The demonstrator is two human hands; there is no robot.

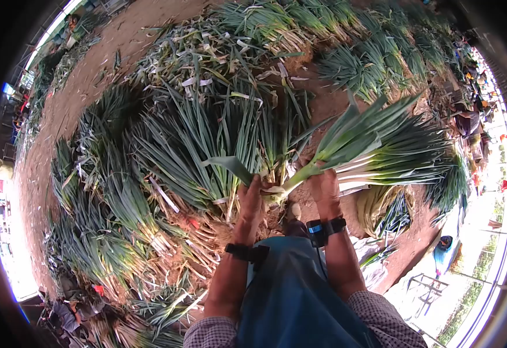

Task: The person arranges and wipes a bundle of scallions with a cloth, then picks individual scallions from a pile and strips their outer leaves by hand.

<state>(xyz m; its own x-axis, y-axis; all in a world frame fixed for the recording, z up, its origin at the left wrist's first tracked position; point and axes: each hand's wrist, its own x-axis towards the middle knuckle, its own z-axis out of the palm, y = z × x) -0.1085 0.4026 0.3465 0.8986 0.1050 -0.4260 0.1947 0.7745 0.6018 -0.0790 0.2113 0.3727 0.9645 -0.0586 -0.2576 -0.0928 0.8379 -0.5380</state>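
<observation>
A leek point(300, 176) lies slanted between my two hands, its pale root end low and its green leaves fanning to the upper right. My right hand point(325, 188) is closed around its stem. At the root end is my left hand point(250, 203), fingers closed on a loose green leaf point(231, 165) that bends out to the left. Whether that leaf is still joined to the leek I cannot make out. Just right of my right hand, a row of leeks with clean white stems point(375, 167) lies with the leaves pointing right.
A big heap of untrimmed leeks point(195, 145) spreads in front and to the left. Cut leaf scraps point(198, 58) cover the ground beyond it. More leek bundles point(375, 64) lie at the back right. A yellowish sack point(378, 209) rests right of my wrist. A person point(468, 122) is at the far right.
</observation>
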